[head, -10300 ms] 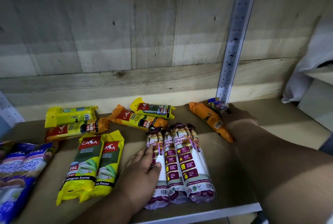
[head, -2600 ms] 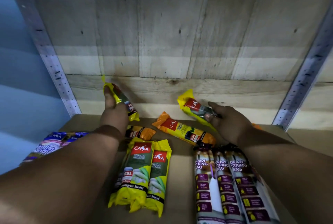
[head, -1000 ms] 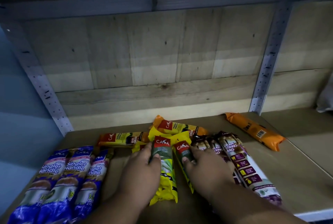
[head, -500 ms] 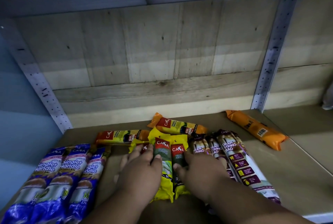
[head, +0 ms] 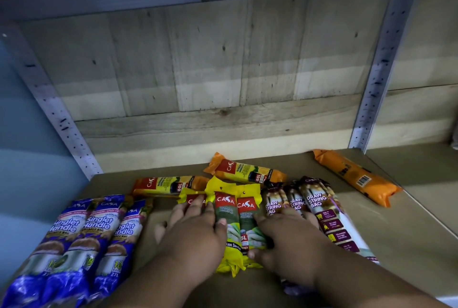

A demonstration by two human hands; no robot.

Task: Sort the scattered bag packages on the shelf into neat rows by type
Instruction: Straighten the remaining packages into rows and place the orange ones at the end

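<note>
Wooden back boards rise behind the shelf (head: 409,228). Compared with half a second ago, both hands sit lower on the yellow Casa packages (head: 238,223), now squared side by side at the middle. Left hand (head: 190,235) lies flat and spread on the leftmost yellow pack; right hand (head: 285,238) lies flat, pressing the rightmost one and overlapping the Draw String Bag rolls (head: 314,203). Blue Singlet Handle packs (head: 96,231) line the left. Two orange 60L packs (head: 245,171) lie crosswise behind; another orange roll (head: 357,176) sits well apart at right.
</note>
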